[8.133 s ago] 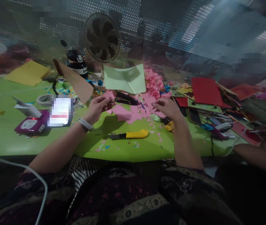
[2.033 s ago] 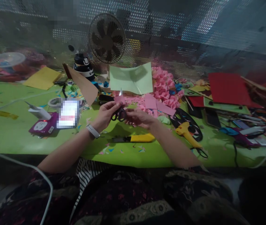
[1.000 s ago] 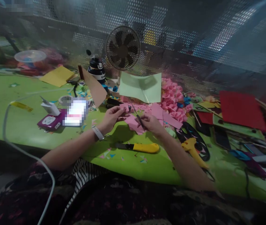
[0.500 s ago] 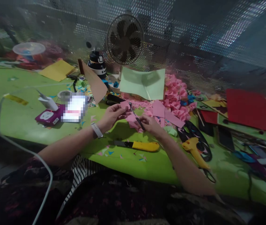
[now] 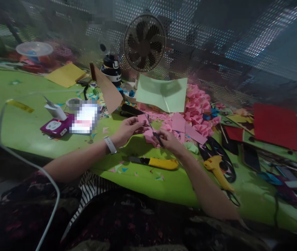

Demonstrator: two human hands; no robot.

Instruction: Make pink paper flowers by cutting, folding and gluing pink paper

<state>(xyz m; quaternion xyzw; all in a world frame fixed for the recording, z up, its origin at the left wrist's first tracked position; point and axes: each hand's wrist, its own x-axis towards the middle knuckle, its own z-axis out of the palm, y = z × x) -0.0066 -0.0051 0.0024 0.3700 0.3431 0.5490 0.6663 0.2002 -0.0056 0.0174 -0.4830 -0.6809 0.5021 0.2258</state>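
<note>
Between the fingers of my left hand (image 5: pixel 130 129) is a piece of pink paper (image 5: pixel 142 119). My right hand (image 5: pixel 167 138) grips a pair of scissors (image 5: pixel 157 136), whose blades point up and left and lie at the paper's right side. Whether the blades are apart is too small to tell. Behind my hands lie pink paper scraps (image 5: pixel 161 118), with larger pink sheets (image 5: pixel 179 122) to the right. A yellow utility knife (image 5: pixel 163 163) rests on the green tabletop in front of my hands.
Folded pink paper pieces (image 5: pixel 198 104) are heaped behind, beside a pale green sheet (image 5: pixel 161 92). A fan (image 5: pixel 144 43) and a dark bottle (image 5: pixel 111 71) stand at the back. Right is a yellow glue gun (image 5: pixel 219 170); left, a purple power strip (image 5: pixel 57 127) with a white cable.
The whole view has shifted slightly, so things appear a little farther right. Both hands keep hold of the pink paper and the scissors, nearly in place.
</note>
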